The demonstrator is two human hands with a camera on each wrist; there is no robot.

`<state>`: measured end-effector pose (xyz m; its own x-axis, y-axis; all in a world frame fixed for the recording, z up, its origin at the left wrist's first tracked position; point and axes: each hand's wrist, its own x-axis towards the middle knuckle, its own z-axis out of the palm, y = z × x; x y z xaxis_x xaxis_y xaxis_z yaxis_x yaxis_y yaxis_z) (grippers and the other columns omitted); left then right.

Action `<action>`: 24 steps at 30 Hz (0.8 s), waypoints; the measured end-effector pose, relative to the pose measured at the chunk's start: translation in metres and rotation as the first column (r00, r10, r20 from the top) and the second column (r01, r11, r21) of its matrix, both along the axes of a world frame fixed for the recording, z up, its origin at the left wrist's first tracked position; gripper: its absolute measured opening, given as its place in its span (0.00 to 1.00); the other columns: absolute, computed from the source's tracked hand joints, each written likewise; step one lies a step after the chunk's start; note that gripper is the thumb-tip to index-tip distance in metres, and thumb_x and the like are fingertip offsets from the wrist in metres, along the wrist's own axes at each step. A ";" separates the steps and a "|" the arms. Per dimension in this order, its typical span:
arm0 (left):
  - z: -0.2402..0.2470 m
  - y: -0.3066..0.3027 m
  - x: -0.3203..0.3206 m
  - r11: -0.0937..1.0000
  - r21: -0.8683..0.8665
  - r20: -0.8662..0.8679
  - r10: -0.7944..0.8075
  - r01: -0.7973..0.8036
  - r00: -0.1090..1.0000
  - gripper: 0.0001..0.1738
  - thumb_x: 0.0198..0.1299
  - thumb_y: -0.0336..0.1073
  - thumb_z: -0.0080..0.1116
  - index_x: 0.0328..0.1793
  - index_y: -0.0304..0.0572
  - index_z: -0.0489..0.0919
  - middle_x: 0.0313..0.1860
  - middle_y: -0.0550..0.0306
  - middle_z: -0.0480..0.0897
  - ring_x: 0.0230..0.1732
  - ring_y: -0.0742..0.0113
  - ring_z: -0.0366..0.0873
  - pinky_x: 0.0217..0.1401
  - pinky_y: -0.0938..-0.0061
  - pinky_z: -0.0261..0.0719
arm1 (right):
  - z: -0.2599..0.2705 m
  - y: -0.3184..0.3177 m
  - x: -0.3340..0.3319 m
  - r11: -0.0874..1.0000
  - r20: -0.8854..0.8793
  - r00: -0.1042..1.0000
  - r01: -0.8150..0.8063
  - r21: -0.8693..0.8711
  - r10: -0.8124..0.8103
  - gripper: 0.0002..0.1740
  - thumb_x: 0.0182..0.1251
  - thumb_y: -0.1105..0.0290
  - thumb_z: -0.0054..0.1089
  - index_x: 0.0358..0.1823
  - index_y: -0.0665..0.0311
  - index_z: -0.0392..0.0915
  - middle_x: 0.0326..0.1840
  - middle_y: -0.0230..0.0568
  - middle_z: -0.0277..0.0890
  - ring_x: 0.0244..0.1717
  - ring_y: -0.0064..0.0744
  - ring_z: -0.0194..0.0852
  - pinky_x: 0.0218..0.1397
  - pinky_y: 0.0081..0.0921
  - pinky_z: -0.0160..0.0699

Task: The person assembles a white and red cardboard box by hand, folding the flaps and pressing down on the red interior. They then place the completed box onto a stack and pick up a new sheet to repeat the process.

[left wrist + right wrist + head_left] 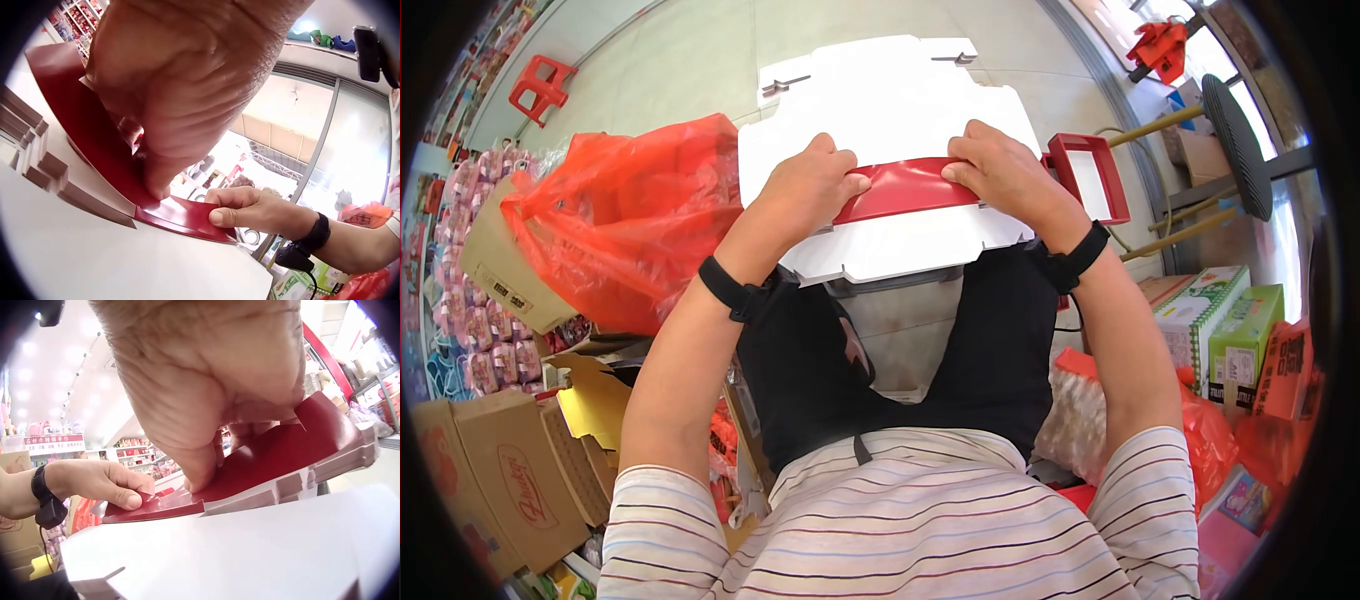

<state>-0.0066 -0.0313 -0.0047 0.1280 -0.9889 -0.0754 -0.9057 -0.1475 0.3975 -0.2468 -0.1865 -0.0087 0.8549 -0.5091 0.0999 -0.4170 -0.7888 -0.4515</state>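
Note:
A stack of white die-cut card sheets (890, 105) lies across the person's knees. On it a glossy red card strip (905, 190) runs between the hands. The left hand (810, 185) pinches the strip's left part, thumb on the near side and fingers curled behind. The right hand (1000, 175) pinches its right part in the same way. In the left wrist view the red strip (94, 131) bends up from the white sheets (112, 256) under the left hand (181, 69). The right wrist view shows the right hand (212, 381) gripping the red card (275, 456), its thumb pressed on it.
A red plastic bag (650, 200) and cardboard boxes (510, 470) are at the left. At the right stand a red tray-like box (1090, 178), a stool-like frame with a dark round top (1235, 145) and green boxes (1245, 340). A red stool (542, 88) stands far left.

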 end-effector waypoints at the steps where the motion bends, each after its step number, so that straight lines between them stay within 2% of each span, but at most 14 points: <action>1: 0.001 0.001 -0.001 1.000 0.002 0.002 0.012 -0.012 1.000 0.18 0.77 0.48 0.61 0.49 0.38 0.85 0.48 0.48 0.79 0.46 0.50 0.82 0.52 0.59 0.81 | 0.001 0.001 0.001 1.000 -0.006 1.000 0.002 -0.001 -0.002 0.12 0.75 0.61 0.67 0.43 0.63 0.84 0.44 0.45 0.77 0.49 0.48 0.81 0.53 0.44 0.80; 10: 0.001 0.000 -0.005 0.999 0.042 0.066 0.032 -0.035 0.997 0.20 0.76 0.49 0.62 0.51 0.37 0.84 0.51 0.46 0.80 0.48 0.47 0.83 0.52 0.57 0.83 | 0.005 0.003 0.001 1.000 -0.044 0.999 0.003 0.010 -0.002 0.12 0.75 0.61 0.68 0.43 0.63 0.82 0.45 0.45 0.76 0.49 0.48 0.80 0.53 0.44 0.80; 13: 0.004 0.000 -0.007 0.996 0.061 0.067 0.053 -0.057 0.996 0.18 0.74 0.47 0.65 0.52 0.38 0.85 0.51 0.47 0.80 0.50 0.46 0.83 0.54 0.56 0.83 | 0.005 0.003 0.001 1.000 -0.066 0.998 0.008 0.020 -0.006 0.12 0.75 0.61 0.68 0.44 0.63 0.82 0.45 0.45 0.77 0.50 0.49 0.80 0.54 0.44 0.80; 16: -0.001 0.009 -0.011 0.985 -0.164 0.115 -0.034 0.053 0.993 0.17 0.70 0.44 0.70 0.56 0.39 0.85 0.53 0.48 0.82 0.55 0.48 0.82 0.59 0.57 0.81 | 0.006 0.002 0.002 1.000 -0.079 0.997 0.011 0.022 -0.009 0.12 0.73 0.61 0.69 0.45 0.62 0.81 0.46 0.44 0.78 0.50 0.49 0.80 0.55 0.44 0.80; 19: -0.006 0.014 -0.015 0.944 -0.244 0.200 -0.178 0.225 0.964 0.20 0.66 0.42 0.72 0.59 0.40 0.86 0.55 0.49 0.83 0.59 0.50 0.81 0.64 0.57 0.78 | 0.005 0.002 0.002 0.994 -0.041 0.999 0.038 0.101 -0.034 0.11 0.71 0.63 0.71 0.45 0.60 0.81 0.48 0.44 0.79 0.51 0.49 0.80 0.56 0.43 0.80; 20: -0.005 0.019 -0.017 0.956 -0.203 0.169 -0.178 0.211 0.969 0.23 0.65 0.43 0.73 0.61 0.40 0.85 0.57 0.50 0.84 0.60 0.51 0.80 0.67 0.58 0.76 | 0.004 0.002 0.002 0.997 -0.006 1.000 0.031 0.072 -0.031 0.11 0.70 0.63 0.72 0.46 0.60 0.82 0.48 0.43 0.79 0.52 0.49 0.80 0.57 0.42 0.80; 22: -0.002 0.022 -0.020 0.945 -0.227 0.173 -0.198 0.235 0.965 0.23 0.64 0.42 0.73 0.61 0.39 0.85 0.55 0.51 0.84 0.59 0.51 0.80 0.66 0.58 0.78 | 0.000 0.006 -0.001 1.000 0.062 0.998 0.020 0.014 -0.021 0.12 0.68 0.64 0.73 0.48 0.59 0.84 0.49 0.43 0.80 0.53 0.48 0.80 0.58 0.41 0.80; 24: -0.003 0.022 -0.018 0.936 -0.230 0.188 -0.224 0.265 0.956 0.23 0.64 0.41 0.73 0.61 0.37 0.85 0.54 0.50 0.83 0.57 0.51 0.81 0.65 0.58 0.79 | -0.002 0.008 -0.006 0.988 0.075 0.996 -0.031 -0.151 0.043 0.16 0.66 0.63 0.74 0.51 0.61 0.85 0.49 0.42 0.80 0.54 0.48 0.79 0.59 0.41 0.80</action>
<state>-0.0246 -0.0097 -0.0076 -0.1302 -0.9750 0.1800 -0.9546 0.1723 0.2430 -0.2525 -0.1782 -0.0109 0.8597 -0.4514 0.2391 -0.3544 -0.8642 -0.3572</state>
